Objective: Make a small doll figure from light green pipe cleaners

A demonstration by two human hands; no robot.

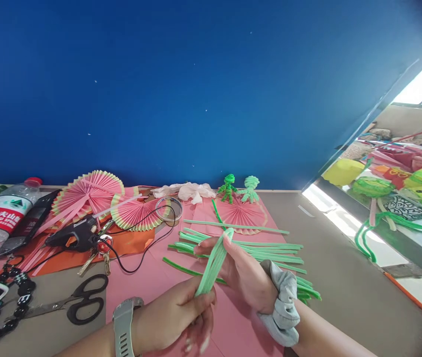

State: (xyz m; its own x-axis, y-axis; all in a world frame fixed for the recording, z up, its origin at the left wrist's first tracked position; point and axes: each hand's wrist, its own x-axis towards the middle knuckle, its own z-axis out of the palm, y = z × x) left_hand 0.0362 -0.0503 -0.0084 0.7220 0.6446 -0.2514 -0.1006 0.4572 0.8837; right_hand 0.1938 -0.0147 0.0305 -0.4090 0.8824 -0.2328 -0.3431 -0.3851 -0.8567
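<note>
A folded bundle of light green pipe cleaners stands tilted between my two hands. My left hand, with a grey watch on the wrist, pinches its lower end. Around the upper end, the thumb and fingers of my right hand are closed; a grey scrunchie circles that wrist. Beneath and behind my hands, several loose green pipe cleaners lie on pink paper. Two small green pipe cleaner figures, one dark and one pale, stand at the back near the blue panel.
Left of my hands lie black-handled scissors, a black glue gun, keys and a bead string. Pink pleated paper fans and a plastic bottle are behind them. A blue panel rises at the back.
</note>
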